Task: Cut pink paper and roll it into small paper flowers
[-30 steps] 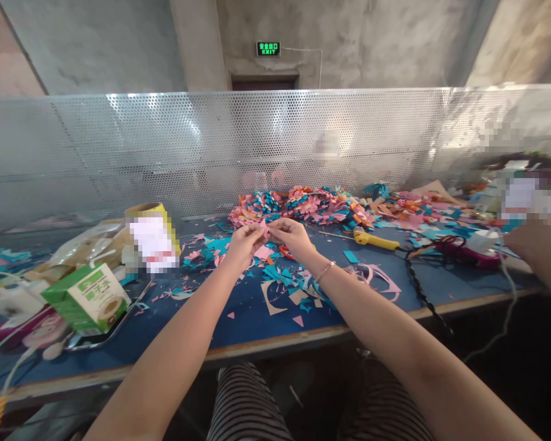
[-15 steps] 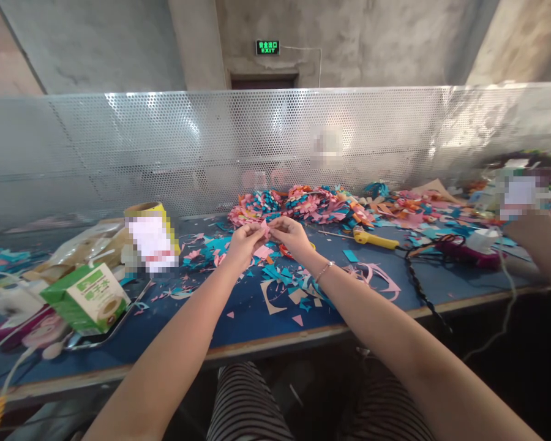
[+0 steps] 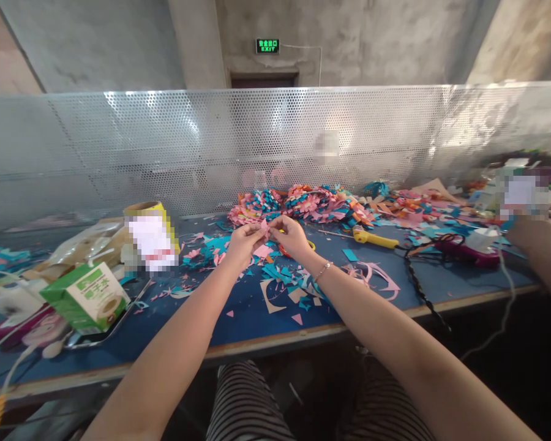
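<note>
Between the fingertips of both hands is a small piece of pink paper [image 3: 265, 227], partly covered by the fingers. My left hand [image 3: 247, 241] pinches it from the left. My right hand [image 3: 290, 234], with a bracelet at the wrist, pinches it from the right. Just behind lies a heap of pink, blue and orange paper flowers [image 3: 303, 205]. Under and around my hands, blue and pink paper scraps [image 3: 282, 275] are strewn over the blue tabletop [image 3: 248, 324]. Scissors with orange and yellow handles [image 3: 311, 245] lie partly hidden beside my right hand.
A yellow-handled tool [image 3: 375, 239] lies to the right, near a black braided cord [image 3: 417, 285]. At the left stand a green and white drink carton [image 3: 89, 298] and a yellow roll [image 3: 169, 229]. A perforated metal screen [image 3: 211, 141] borders the back. Another person's hand [image 3: 539, 236] is at far right.
My hands stay almost in place, with small finger movements on the pink paper. At far right, the other person's hand has shifted slightly.
</note>
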The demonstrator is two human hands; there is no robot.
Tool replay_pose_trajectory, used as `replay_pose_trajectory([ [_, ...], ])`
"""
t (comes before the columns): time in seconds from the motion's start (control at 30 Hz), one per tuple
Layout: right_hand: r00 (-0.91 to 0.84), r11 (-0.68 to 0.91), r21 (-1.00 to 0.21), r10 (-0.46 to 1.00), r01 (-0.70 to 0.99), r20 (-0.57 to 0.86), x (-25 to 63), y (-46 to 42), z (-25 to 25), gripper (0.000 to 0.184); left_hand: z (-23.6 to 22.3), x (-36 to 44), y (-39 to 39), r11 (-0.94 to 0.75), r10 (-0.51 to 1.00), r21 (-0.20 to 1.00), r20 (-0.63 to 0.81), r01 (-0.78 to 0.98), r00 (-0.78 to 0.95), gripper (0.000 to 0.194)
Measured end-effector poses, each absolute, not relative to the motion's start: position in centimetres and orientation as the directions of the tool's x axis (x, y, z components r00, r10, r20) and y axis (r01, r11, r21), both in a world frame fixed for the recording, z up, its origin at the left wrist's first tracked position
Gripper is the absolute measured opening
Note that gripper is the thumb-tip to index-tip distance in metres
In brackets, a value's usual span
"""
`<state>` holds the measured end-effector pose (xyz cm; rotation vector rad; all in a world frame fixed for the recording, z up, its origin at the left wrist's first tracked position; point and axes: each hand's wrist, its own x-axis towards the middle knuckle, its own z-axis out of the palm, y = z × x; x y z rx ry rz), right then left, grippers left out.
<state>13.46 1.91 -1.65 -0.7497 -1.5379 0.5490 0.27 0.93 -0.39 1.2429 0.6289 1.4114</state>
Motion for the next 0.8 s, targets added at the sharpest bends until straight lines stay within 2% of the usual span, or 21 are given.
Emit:
replay_pose_trajectory([
  [0.27,-0.026,0.705,-0.681,0.698,0.195,0.715,13.36,1.04,-1.27,0.005,-0.53,0.07,1.15,-0.260,0.925,0.899,0.337,-0.354,0.177,0.020],
  [0.57,-0.029,0.695,-0.702,0.713,0.154,0.700,13.31,1.04,-1.31,0.005,-0.44,0.08,1.10,-0.269,0.921,0.905,0.342,-0.328,0.187,0.022],
  [0.8,-0.057,0.695,-0.692,0.712,0.196,0.700,13.31,1.23,-1.36,0.004,-0.33,0.08,0.90,-0.265,0.931,0.906,0.329,-0.329,0.156,0.019],
])
